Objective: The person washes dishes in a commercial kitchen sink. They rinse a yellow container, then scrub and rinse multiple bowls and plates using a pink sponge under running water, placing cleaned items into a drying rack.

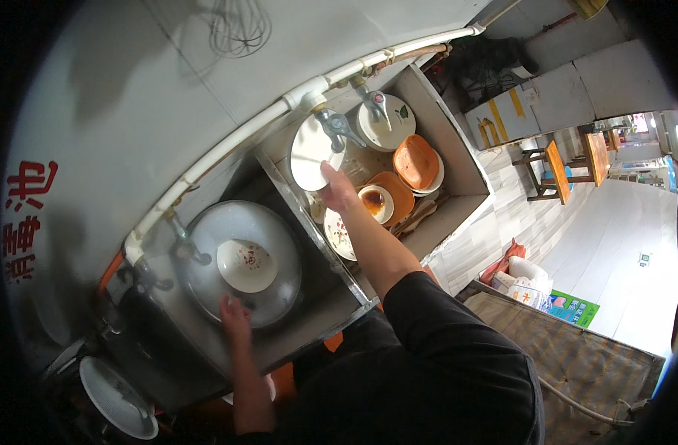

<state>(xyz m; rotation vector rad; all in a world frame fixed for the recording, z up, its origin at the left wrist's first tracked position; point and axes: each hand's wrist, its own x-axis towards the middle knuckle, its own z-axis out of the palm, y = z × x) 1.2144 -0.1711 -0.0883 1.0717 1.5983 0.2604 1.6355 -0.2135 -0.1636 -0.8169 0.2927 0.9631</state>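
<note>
My right hand (339,192) grips the lower edge of a white plate (308,158), tilted beneath a lever tap (334,129) in the right sink compartment. Below that wrist is a small dish (376,203) with brown sauce, resting on an orange dish (399,192). A flower-patterned plate (336,236) is partly hidden by my forearm. In the left compartment, a white bowl (239,272) with red markings sits within a large round metal basin (211,233). My left hand (236,318) is at the basin's near side, blurred, its grip unclear.
A divider (308,225) separates the sink compartments. Behind them runs a white pipe (216,161) with several taps. More plates (389,130) and another orange dish (415,161) stand at the right. A mesh strainer (116,395) lies lower left; a wooden stool (555,172) stands beyond.
</note>
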